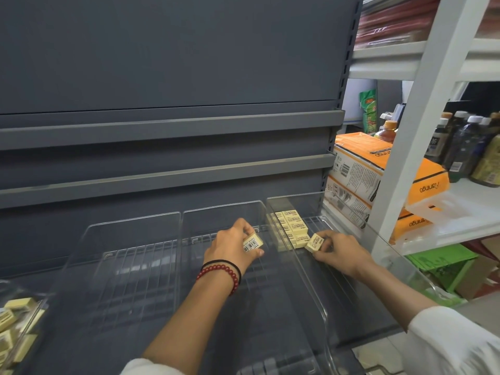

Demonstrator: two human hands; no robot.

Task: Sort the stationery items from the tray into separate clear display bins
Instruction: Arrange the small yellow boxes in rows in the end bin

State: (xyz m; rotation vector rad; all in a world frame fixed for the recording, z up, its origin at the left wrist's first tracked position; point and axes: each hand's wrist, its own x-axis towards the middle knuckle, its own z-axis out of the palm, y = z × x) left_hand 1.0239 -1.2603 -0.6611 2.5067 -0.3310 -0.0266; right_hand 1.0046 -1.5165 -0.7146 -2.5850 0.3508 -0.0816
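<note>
Three clear display bins stand side by side on a grey shelf: left bin (135, 234), middle bin (221, 212) and right bin (311, 204). Several pale yellow erasers (293, 226) lie in rows at the back of the right bin. My left hand (232, 244) hovers over the middle bin and grips an eraser (252, 243), barcode side up. My right hand (341, 253) is inside the right bin, holding another eraser (315, 242) just in front of the rows. A clear tray (19, 328) with several loose erasers sits at the lower left.
Grey shelf rails (167, 125) run across the back panel above the bins. To the right, a white rack (422, 125) holds orange boxes (378, 169), bottles (465, 147) and red folders. A green crate (443, 266) stands on the floor.
</note>
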